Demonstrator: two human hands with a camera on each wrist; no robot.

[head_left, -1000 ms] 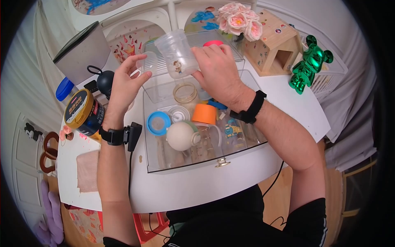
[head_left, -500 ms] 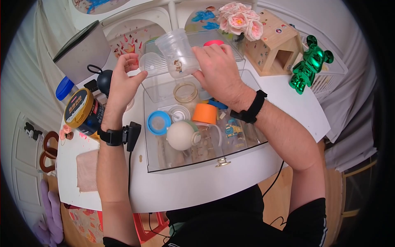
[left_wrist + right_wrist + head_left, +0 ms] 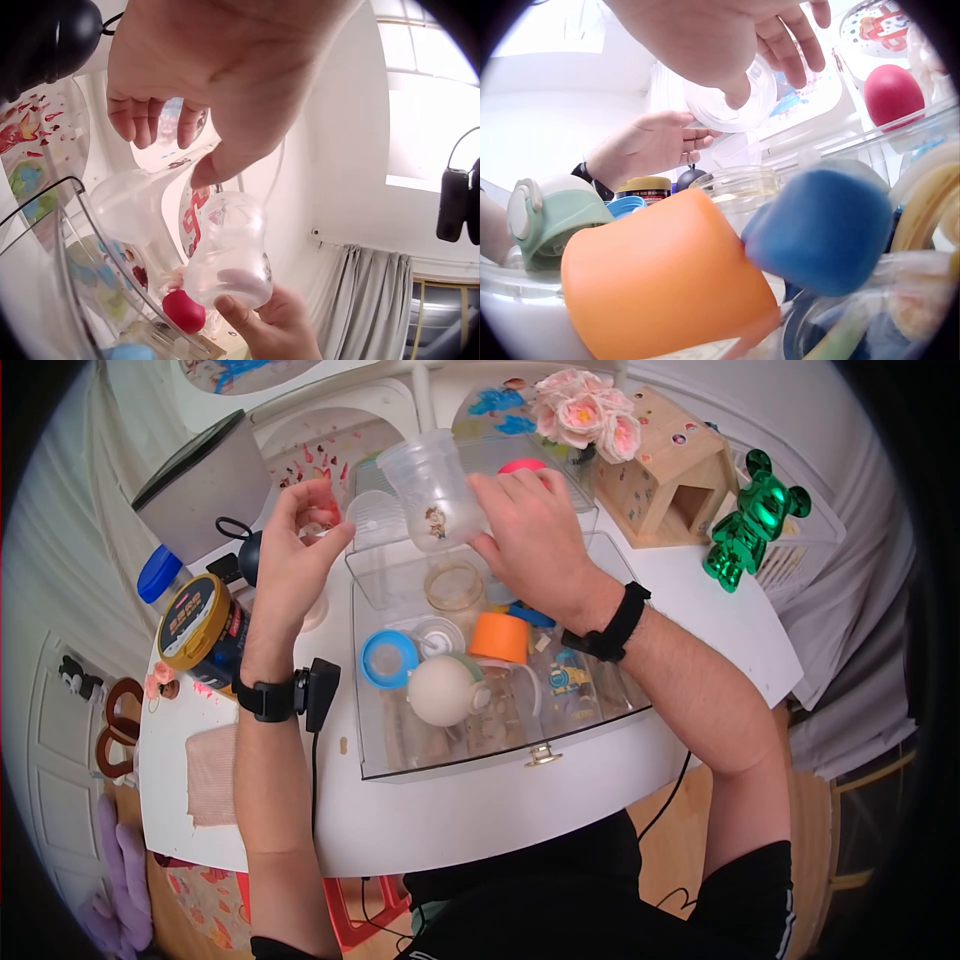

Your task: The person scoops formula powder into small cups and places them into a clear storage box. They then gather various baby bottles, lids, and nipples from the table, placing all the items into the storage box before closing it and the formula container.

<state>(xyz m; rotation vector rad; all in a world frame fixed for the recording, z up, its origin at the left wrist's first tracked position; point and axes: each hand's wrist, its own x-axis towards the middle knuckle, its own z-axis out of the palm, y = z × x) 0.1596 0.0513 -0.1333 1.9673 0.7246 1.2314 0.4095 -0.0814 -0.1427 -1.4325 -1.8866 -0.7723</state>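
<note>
My right hand (image 3: 535,525) grips a clear plastic bottle (image 3: 440,510) near its base, tilted, with a small cartoon figure on its side. To its left my left hand (image 3: 300,555) is raised, thumb apart from loosely bent fingers, with nothing held between them. Just past those fingertips is a translucent dome-shaped cap (image 3: 127,206). Both hands are above a clear box (image 3: 600,705). In it lie an orange cup-shaped piece (image 3: 498,637), a blue ring lid (image 3: 388,658), a white round lid (image 3: 440,690), a clear jar (image 3: 454,585) and a dark blue piece (image 3: 829,232).
Left of the box stand a yellow-lidded tub (image 3: 195,620), a blue-capped jar (image 3: 160,575) and a grey bin (image 3: 205,485). A wooden house (image 3: 665,480), pink flowers (image 3: 585,415) and a shiny green bear (image 3: 750,525) are at the right. A folded cloth (image 3: 212,775) lies front left.
My left hand has drawn slightly left, its fingers bending in, away from the dome-shaped cap. The cap has shifted a little right. My right hand and the bottle have hardly moved.
</note>
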